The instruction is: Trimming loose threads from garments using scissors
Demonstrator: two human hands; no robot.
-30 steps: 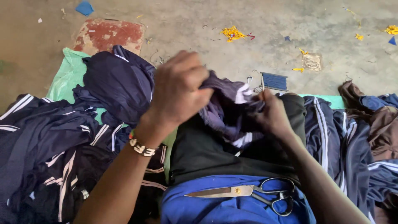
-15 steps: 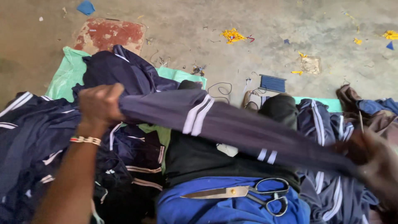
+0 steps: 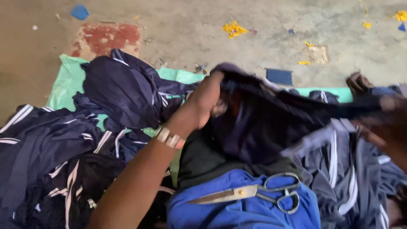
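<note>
1. The stretched dark garment (image 3: pixel 271 110) spanned the middle between both hands, blocking passage across it.
2. Heaped striped clothes (image 3: pixel 51 161) filled the left side, with more piled on the right.
3. Scissors (image 3: pixel 254 193) lay on the blue cloth (image 3: pixel 237 212) in front, blades pointing left.
4. The concrete floor (image 3: pixel 190 25) beyond the green sheet (image 3: pixel 63 85) lay mostly open, dotted with small scraps.

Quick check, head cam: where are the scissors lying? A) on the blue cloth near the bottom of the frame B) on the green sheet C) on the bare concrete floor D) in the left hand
A: the scissors lie flat on the blue cloth, while the left hand grips a dark striped garment.
</note>
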